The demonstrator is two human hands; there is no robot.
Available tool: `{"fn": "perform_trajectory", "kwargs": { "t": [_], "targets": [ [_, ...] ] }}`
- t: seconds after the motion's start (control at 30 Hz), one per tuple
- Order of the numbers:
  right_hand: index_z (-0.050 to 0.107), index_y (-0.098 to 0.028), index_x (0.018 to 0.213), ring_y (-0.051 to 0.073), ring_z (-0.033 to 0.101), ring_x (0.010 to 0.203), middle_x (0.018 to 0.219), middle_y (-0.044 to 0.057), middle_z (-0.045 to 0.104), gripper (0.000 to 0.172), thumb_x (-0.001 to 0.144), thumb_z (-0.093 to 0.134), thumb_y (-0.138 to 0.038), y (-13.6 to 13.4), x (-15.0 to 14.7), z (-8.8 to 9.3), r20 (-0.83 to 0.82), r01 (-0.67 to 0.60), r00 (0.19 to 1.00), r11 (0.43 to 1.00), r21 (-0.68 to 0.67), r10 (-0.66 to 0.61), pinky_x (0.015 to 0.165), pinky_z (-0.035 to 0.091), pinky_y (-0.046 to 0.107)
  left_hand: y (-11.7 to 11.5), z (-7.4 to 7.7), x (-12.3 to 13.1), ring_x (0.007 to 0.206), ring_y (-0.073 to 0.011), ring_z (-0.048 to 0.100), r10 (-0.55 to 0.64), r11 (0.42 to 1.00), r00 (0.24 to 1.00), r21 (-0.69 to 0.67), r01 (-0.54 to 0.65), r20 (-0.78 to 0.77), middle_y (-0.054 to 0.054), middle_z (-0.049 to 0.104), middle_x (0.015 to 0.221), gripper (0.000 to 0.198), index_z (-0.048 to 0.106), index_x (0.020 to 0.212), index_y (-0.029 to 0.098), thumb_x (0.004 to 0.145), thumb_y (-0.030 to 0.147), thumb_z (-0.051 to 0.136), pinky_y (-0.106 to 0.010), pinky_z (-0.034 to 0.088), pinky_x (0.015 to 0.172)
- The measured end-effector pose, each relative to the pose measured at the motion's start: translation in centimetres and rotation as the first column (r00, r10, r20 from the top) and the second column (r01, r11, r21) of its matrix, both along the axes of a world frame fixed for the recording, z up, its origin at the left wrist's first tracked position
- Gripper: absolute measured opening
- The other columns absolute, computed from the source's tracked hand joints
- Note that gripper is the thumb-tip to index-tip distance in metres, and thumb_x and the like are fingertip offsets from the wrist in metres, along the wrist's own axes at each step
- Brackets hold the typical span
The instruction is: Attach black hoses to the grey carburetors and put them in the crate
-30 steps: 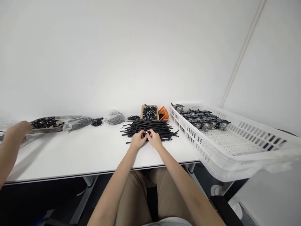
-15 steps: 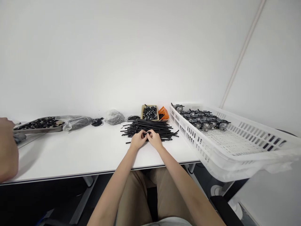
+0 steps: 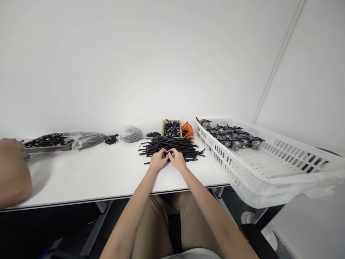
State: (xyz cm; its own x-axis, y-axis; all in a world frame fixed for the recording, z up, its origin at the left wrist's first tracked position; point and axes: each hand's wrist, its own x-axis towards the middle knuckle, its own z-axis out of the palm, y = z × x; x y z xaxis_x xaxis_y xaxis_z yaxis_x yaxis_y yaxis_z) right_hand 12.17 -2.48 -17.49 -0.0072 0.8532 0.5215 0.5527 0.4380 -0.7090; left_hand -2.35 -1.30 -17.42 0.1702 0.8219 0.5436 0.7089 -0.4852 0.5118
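A co-worker's hand (image 3: 13, 162) has shifted right toward a metal tray (image 3: 48, 149). The person's left hand (image 3: 158, 160) and right hand (image 3: 177, 160), pressed close, pinch a small black piece (image 3: 169, 153) at the near edge of a pile of black tubing (image 3: 169, 145), just ahead of them.

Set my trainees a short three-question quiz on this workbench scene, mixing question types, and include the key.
1. True or false: the person's left hand and right hand meet around a small black piece at the front of the black tubing pile.
2. The small container beside the tan tray is: A orange, B blue, C white.
3. Fill in: the white perforated crate lies to the ___ of the pile.

Key: 1 true; 2 A; 3 right.
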Motion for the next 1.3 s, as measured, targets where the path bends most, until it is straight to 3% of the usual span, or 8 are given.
{"fn": "perform_trajectory", "kwargs": {
  "t": [1.3],
  "targets": [
    [0.066,-0.023,0.096,0.013,0.048,0.052,0.055,-0.005,0.052,0.02,0.088,0.051,-0.033,0.02,-0.02,-0.07,0.001,-0.012,1.0,1.0,-0.003,0.012,0.055,0.031,0.023,-0.09,0.1,-0.03,0.054,-0.0144,0.055,0.0,1.0,1.0,-0.007,0.0,0.005,0.003,0.059,0.058,0.024,0.064,0.093,0.022,0.086,0.041,0.053,-0.024,0.032,0.055]
  ]
}}
